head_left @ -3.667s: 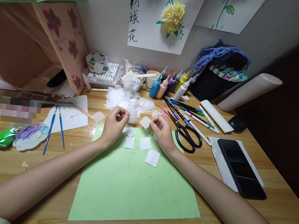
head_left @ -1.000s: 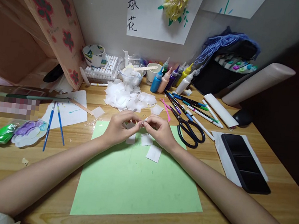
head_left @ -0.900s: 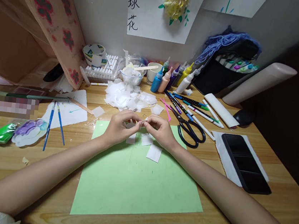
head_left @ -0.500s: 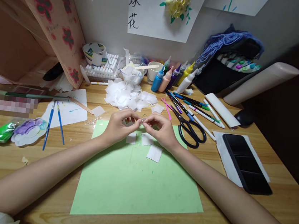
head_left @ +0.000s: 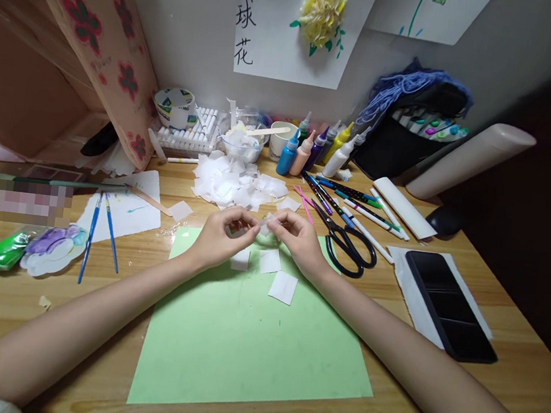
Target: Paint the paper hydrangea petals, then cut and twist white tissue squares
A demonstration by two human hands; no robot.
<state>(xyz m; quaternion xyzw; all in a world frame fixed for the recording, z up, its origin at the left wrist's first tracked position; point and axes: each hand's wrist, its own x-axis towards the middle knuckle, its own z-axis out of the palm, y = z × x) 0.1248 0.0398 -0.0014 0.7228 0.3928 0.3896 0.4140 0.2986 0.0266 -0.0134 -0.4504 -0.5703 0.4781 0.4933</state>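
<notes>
Above the far edge of the green sheet [head_left: 248,356], my left hand [head_left: 222,237] and my right hand [head_left: 301,242] meet fingertip to fingertip. Between them is a small piece of thin white paper [head_left: 267,224], pinched in the fingers of both hands. Its exact shape is partly hidden by the fingertips. Several white paper squares lie just below the hands, one white square [head_left: 283,287] nearest me and another white square [head_left: 270,260] beside my right hand. A heap of loose white paper pieces [head_left: 228,181] spreads just beyond the hands.
Black-handled scissors [head_left: 350,248] lie right of my right hand, near several pens [head_left: 369,210]. Paint bottles [head_left: 287,155] stand behind. A phone [head_left: 450,306] rests at the right. Two blue brushes [head_left: 90,238], a paint palette [head_left: 54,251] and a green packet [head_left: 4,252] are on the left.
The paper between the fingertips shows more now, and the hands are slightly farther apart. The whole view has tilted a little upward.
</notes>
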